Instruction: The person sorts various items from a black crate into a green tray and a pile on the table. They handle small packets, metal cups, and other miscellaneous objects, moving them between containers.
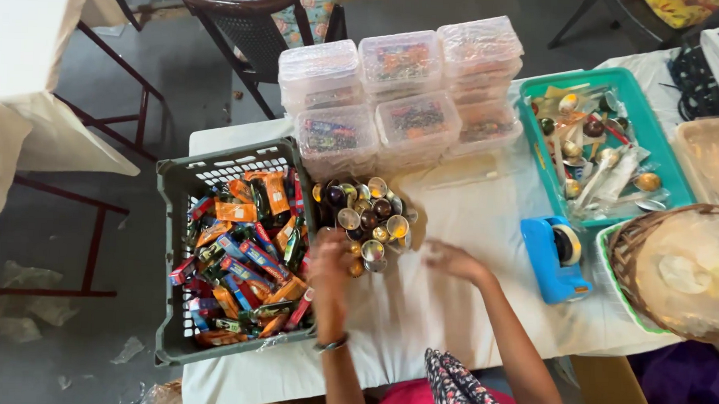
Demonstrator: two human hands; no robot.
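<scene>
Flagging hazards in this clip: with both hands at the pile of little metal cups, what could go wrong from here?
1. The metal cups lie in a loose heap beside the grey crate; the left hand reaching in could scatter some across the table.
2. The stacked clear boxes stand right behind the heap and might get bumped.
3. The right hand is blurred, so whether it holds anything cannot be told.
</scene>
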